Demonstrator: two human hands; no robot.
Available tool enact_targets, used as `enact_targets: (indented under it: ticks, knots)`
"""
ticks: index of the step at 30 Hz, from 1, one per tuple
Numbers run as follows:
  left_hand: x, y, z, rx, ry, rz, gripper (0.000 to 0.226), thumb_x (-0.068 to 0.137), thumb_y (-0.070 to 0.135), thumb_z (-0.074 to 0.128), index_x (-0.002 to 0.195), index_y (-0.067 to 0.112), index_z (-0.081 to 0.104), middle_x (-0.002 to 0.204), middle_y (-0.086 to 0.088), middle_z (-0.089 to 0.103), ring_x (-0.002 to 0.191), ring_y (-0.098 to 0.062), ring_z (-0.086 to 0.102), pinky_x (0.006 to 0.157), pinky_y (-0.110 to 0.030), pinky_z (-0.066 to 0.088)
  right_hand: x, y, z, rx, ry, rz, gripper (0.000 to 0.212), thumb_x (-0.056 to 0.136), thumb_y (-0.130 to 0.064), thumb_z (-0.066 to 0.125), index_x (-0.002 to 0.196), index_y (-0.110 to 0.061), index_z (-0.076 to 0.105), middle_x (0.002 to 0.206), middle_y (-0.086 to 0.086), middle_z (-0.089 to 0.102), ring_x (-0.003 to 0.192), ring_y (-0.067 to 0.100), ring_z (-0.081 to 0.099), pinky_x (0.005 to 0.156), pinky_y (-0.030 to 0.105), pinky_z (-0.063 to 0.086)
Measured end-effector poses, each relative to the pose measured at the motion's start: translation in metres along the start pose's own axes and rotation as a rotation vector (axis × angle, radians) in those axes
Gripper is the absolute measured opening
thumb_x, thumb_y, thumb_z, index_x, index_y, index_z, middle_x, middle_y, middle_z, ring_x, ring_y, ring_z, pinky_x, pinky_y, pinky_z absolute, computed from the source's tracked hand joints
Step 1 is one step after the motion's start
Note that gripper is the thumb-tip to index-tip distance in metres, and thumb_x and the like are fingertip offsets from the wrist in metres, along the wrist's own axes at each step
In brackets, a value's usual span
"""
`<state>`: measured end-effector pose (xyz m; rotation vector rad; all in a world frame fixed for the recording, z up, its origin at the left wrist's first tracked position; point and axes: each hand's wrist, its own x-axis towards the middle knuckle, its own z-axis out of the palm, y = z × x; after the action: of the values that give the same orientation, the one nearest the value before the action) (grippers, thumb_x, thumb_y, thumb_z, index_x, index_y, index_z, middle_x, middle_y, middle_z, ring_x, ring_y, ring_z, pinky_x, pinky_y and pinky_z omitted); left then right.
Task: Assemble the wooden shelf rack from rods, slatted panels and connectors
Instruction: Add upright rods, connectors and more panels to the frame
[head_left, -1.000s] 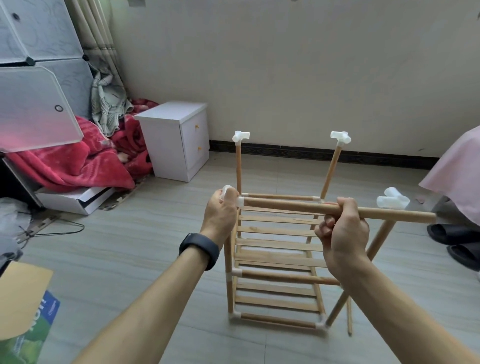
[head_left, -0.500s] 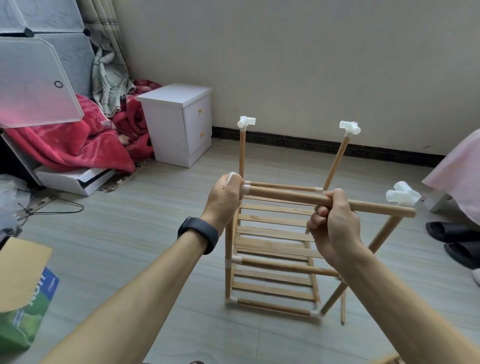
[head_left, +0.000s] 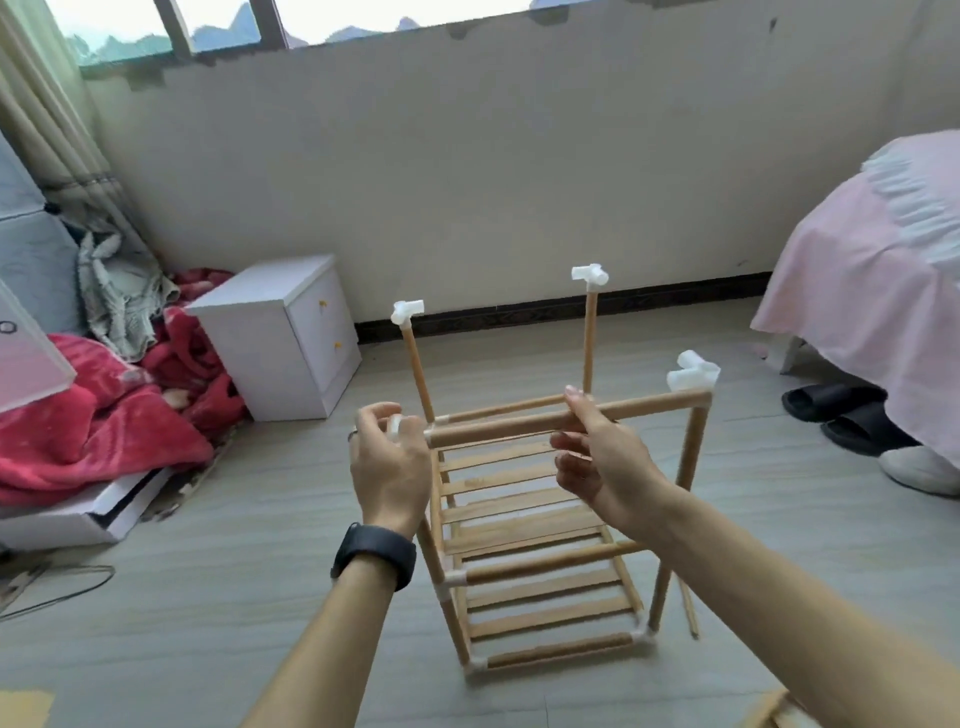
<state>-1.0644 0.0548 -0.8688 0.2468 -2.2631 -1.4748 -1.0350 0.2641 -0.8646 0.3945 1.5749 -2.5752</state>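
Observation:
The part-built wooden rack (head_left: 524, 525) stands on the floor with two slatted panels (head_left: 545, 587) fitted low down. Two back posts carry white connectors (head_left: 408, 310) (head_left: 589, 274). A thick top rod (head_left: 498, 427) runs across the front, from a white connector (head_left: 397, 426) on the left to the front right connector (head_left: 693, 375). My left hand (head_left: 389, 467) pinches the left connector at the rod's end. My right hand (head_left: 602, 457) is at the rod's middle with loosened fingers, its fingertip touching the rod.
A white bedside cabinet (head_left: 280, 338) and a red blanket (head_left: 104, 415) lie to the left. A bed with a pink cover (head_left: 883, 291), black slippers (head_left: 841, 415) and a white shoe (head_left: 919, 470) are on the right. A thin loose stick (head_left: 687, 608) leans by the rack's right foot.
The rod's right end has reached the front right connector. My right hand has let go its full grip on the rod and opened. The view has tilted upward.

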Motion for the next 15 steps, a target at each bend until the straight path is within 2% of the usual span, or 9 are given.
enact_targets:
  ticks: [2, 3, 4, 6, 8, 10, 11, 13, 15]
  knots:
    - [-0.005, 0.01, 0.001, 0.255, 0.096, 0.25, 0.023, 0.098, 0.029, 0.052, 0.119, 0.02, 0.055, 0.118, -0.003, 0.056, 0.113, -0.025, 0.05, 0.089, -0.039, 0.042, -0.007, -0.001, -0.016, -0.131, -0.04, -0.032, 0.051, 0.094, -0.056, 0.062, 0.103, -0.006, 0.069, 0.075, 0.004, 0.069, 0.058, 0.014, 0.062, 0.056, 0.026, 0.053]
    - [-0.009, 0.017, 0.005, 0.332, 0.094, 0.38, 0.026, 0.097, 0.033, 0.051, 0.12, 0.021, 0.056, 0.119, -0.002, 0.058, 0.116, -0.024, 0.049, 0.093, -0.04, 0.039, -0.011, -0.003, -0.025, -0.188, -0.032, -0.071, 0.054, 0.095, -0.059, 0.058, 0.101, -0.007, 0.071, 0.074, 0.003, 0.068, 0.058, 0.014, 0.062, 0.055, 0.026, 0.052]
    - [-0.015, 0.027, 0.012, 0.387, 0.048, 0.483, 0.031, 0.095, 0.039, 0.048, 0.121, 0.024, 0.056, 0.118, 0.0, 0.059, 0.117, -0.023, 0.049, 0.096, -0.042, 0.039, -0.015, -0.006, -0.037, -0.245, 0.018, -0.144, 0.053, 0.096, -0.061, 0.054, 0.091, -0.012, 0.073, 0.069, 0.001, 0.065, 0.057, 0.014, 0.059, 0.055, 0.026, 0.05]
    - [-0.029, 0.051, 0.035, 0.492, -0.118, 0.643, 0.041, 0.092, 0.05, 0.041, 0.122, 0.027, 0.056, 0.115, 0.003, 0.062, 0.114, -0.02, 0.052, 0.099, -0.044, 0.039, -0.022, -0.016, -0.063, -0.353, 0.232, -0.365, 0.055, 0.099, -0.063, 0.047, 0.058, -0.029, 0.063, 0.055, -0.005, 0.05, 0.05, 0.012, 0.047, 0.051, 0.026, 0.043]
    - [-0.044, 0.071, 0.067, 0.614, -0.3, 0.789, 0.045, 0.091, 0.057, 0.038, 0.122, 0.029, 0.055, 0.116, 0.006, 0.061, 0.11, -0.017, 0.054, 0.099, -0.04, 0.039, -0.027, -0.035, -0.088, -0.396, 0.488, -0.53, 0.059, 0.1, -0.062, 0.039, 0.052, -0.03, 0.05, 0.051, -0.007, 0.04, 0.049, 0.011, 0.04, 0.051, 0.03, 0.037]
    - [-0.056, 0.089, 0.102, 0.685, -0.412, 0.874, 0.048, 0.092, 0.063, 0.041, 0.125, 0.03, 0.052, 0.119, 0.006, 0.06, 0.11, -0.017, 0.054, 0.098, -0.04, 0.041, -0.023, -0.053, -0.109, -0.336, 0.612, -0.556, 0.047, 0.101, -0.062, 0.038, 0.071, -0.028, 0.051, 0.064, -0.003, 0.044, 0.058, 0.014, 0.044, 0.057, 0.035, 0.039]
    - [-0.06, 0.097, 0.118, 0.7, -0.442, 0.894, 0.05, 0.092, 0.064, 0.044, 0.126, 0.029, 0.05, 0.12, 0.005, 0.061, 0.11, -0.018, 0.056, 0.097, -0.04, 0.042, -0.019, -0.06, -0.115, -0.344, 0.602, -0.509, 0.047, 0.101, -0.063, 0.038, 0.085, -0.022, 0.053, 0.075, -0.001, 0.05, 0.067, 0.015, 0.05, 0.062, 0.035, 0.042]
    - [-0.065, 0.109, 0.143, 0.681, -0.484, 0.898, 0.05, 0.094, 0.063, 0.048, 0.127, 0.025, 0.046, 0.116, 0.003, 0.064, 0.102, -0.019, 0.061, 0.087, -0.037, 0.047, -0.009, -0.068, -0.116, -0.426, 0.467, -0.373, 0.056, 0.1, -0.067, 0.037, 0.11, -0.016, 0.056, 0.101, 0.001, 0.062, 0.093, 0.018, 0.06, 0.075, 0.035, 0.046]
    - [-0.064, 0.114, 0.154, 0.652, -0.517, 0.862, 0.046, 0.099, 0.057, 0.046, 0.13, 0.024, 0.042, 0.108, 0.004, 0.068, 0.088, -0.017, 0.066, 0.072, -0.032, 0.052, -0.001, -0.069, -0.109, -0.525, 0.299, -0.31, 0.063, 0.097, -0.072, 0.036, 0.118, -0.017, 0.06, 0.109, 0.002, 0.07, 0.105, 0.017, 0.063, 0.083, 0.034, 0.046]
